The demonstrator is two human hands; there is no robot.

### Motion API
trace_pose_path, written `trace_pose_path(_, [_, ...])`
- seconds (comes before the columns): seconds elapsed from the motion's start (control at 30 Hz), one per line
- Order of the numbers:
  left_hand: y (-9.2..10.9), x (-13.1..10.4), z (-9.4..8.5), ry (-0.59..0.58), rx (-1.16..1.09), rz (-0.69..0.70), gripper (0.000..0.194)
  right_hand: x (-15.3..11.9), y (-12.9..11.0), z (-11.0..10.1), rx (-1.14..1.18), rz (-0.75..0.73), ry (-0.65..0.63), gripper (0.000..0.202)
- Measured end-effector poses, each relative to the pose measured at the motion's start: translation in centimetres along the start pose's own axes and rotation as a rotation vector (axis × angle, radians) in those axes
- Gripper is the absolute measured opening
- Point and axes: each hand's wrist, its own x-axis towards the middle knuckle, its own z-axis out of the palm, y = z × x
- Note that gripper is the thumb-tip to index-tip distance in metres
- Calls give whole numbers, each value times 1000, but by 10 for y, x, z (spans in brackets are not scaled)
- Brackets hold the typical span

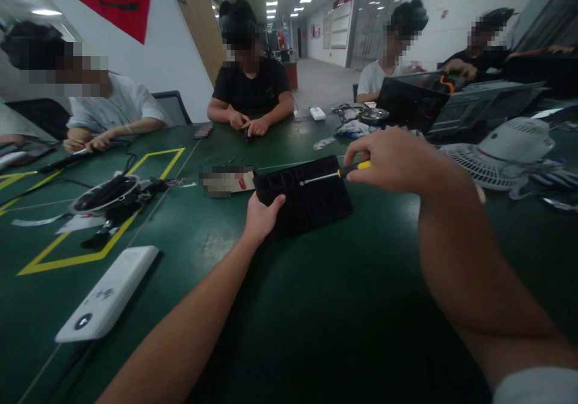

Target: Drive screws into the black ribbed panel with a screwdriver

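Observation:
My left hand [264, 216] grips the left edge of a flat black plastic panel [325, 202], its thumb on top. The panel has raised ribs and is tilted over the green table. In my right hand [391, 160] is a screwdriver [354, 168] with a yellow and black handle, fingers closed round it. Its metal shaft points left across the panel, and the tip is at a small, light round spot near the panel's middle, perhaps a screw. Whether the tip sits in it I cannot tell. Just behind my left hand lies a beige and red box [235, 181].
A white power bank [108, 292] with a cable lies at left on the green table [316, 320]. Behind it, a round tray [81, 202] holds black parts beside yellow tape. A white fan part [510, 151] stands at right. Several people work around the far side.

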Motion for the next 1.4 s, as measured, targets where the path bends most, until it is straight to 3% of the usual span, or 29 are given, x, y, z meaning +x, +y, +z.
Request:
trace_pose_path(0.7, [-3, 3, 0, 10, 37, 14, 39, 1, -15, 5, 19, -5, 30, 26])
trace_pose_path(1.4, [-4, 2, -1, 4, 3, 5, 39, -3, -29, 5, -42, 78, 60, 25])
